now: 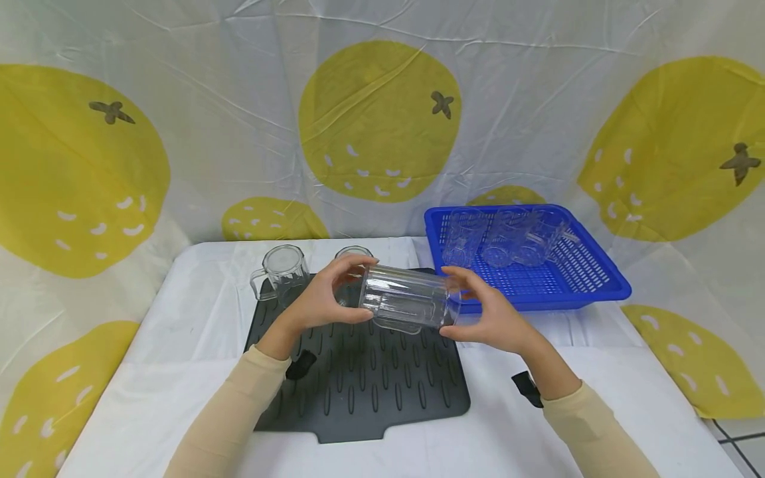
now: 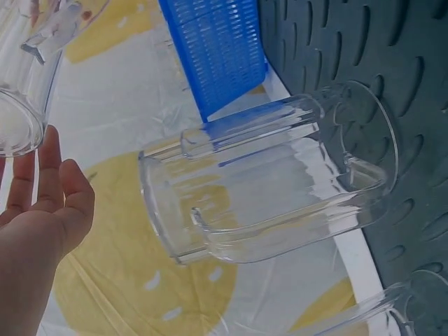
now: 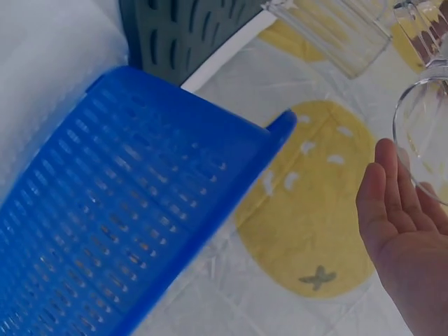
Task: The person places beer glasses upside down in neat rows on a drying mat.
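Observation:
A clear glass mug [image 1: 406, 299] lies sideways in the air over the dark drying mat [image 1: 358, 398], its handle facing down toward me. My left hand [image 1: 335, 295] grips one end of it between thumb and fingers, at the thick base seen in the left wrist view. At the other end my right hand [image 1: 487, 312] holds the rim, fingers above and thumb below. Two more clear mugs stand at the mat's far side: one mug [image 1: 285, 269] at the left with its handle pointing left, and another mug [image 1: 354, 251] partly hidden behind my left hand.
A blue plastic basket [image 1: 615, 289] stands at the back right, with several clear glasses [image 1: 508, 239] inside. White cloth [image 1: 161, 358] covers the table. Behind it hangs a pale curtain [image 1: 227, 133] printed with large yellow fruit.

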